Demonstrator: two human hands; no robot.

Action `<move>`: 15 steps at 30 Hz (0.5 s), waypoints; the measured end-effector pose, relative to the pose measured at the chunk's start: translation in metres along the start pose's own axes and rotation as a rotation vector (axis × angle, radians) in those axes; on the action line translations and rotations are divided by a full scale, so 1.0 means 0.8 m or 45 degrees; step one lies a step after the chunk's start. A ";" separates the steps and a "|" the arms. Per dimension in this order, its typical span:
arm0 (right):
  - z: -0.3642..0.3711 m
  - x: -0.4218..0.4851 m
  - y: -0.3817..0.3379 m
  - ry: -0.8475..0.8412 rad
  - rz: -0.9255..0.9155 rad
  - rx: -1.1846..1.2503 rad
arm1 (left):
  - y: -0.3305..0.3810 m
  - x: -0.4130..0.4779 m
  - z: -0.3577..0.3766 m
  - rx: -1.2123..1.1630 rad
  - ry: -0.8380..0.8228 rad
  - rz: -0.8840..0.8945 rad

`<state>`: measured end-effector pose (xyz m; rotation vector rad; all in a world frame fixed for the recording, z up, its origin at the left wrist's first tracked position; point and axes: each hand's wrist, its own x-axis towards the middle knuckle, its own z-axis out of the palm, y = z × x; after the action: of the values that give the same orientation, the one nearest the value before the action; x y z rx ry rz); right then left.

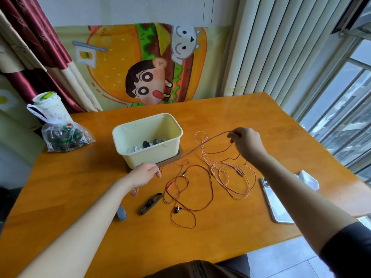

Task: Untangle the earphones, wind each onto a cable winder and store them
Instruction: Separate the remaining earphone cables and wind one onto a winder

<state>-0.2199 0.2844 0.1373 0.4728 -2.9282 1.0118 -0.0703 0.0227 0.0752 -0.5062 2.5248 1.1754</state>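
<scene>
The left hand is low at the table, fingers curled, pinching one end of a taut earphone cable. The right hand is raised above the table and pinches the same cable at its far end between thumb and fingertips, with further loops hanging from it. Which set this stretch belongs to cannot be told. Below lie the pink earphones in loose loops and, overlapping them, the red earphones, one dark earbud at the near side. A black cable winder lies just left of the red loops, apart from them. The orange wooden table has bare surface behind and left of the work; its near edge is close to the person. A white phone lies near the right near edge. The cream storage box, open, stands on a brown lid just beyond the left hand and holds small dark, grey and white pieces. At the far left corner are a clear plastic bag of dark items and a paper cup; their printing is not legible.
</scene>
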 end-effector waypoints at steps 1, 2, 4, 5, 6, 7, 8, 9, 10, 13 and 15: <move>0.006 0.000 0.004 -0.072 0.006 -0.036 | 0.002 -0.001 -0.001 -0.003 0.026 0.014; 0.013 -0.001 0.007 -0.178 0.006 -0.098 | 0.006 0.000 -0.002 -0.008 0.047 0.034; 0.027 -0.004 0.011 -0.428 0.042 -0.251 | 0.017 0.000 -0.004 -0.042 0.047 0.062; 0.033 -0.006 0.013 -0.519 0.071 -0.301 | 0.023 0.000 -0.005 -0.066 0.034 0.082; 0.037 -0.008 0.014 -0.563 0.095 -0.325 | 0.028 0.000 -0.005 -0.076 0.023 0.107; 0.040 -0.008 0.016 -0.566 0.114 -0.342 | 0.032 0.000 -0.006 -0.065 0.020 0.128; 0.041 -0.008 0.018 -0.554 0.124 -0.375 | 0.035 0.001 -0.007 -0.049 0.030 0.148; 0.040 -0.008 0.019 -0.541 0.121 -0.431 | 0.038 0.000 -0.007 -0.013 0.044 0.168; 0.038 -0.009 0.018 -0.538 0.099 -0.500 | 0.041 0.000 -0.007 0.025 0.048 0.187; 0.036 -0.019 -0.007 -0.595 -0.115 -0.449 | 0.056 -0.006 -0.002 0.039 -0.091 0.234; 0.043 -0.035 -0.039 -0.699 -0.312 -0.166 | 0.068 -0.009 0.005 -0.007 -0.173 0.244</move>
<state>-0.1811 0.2479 0.1262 1.2427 -3.2341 0.7479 -0.0873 0.0600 0.1123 -0.1811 2.4962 1.2384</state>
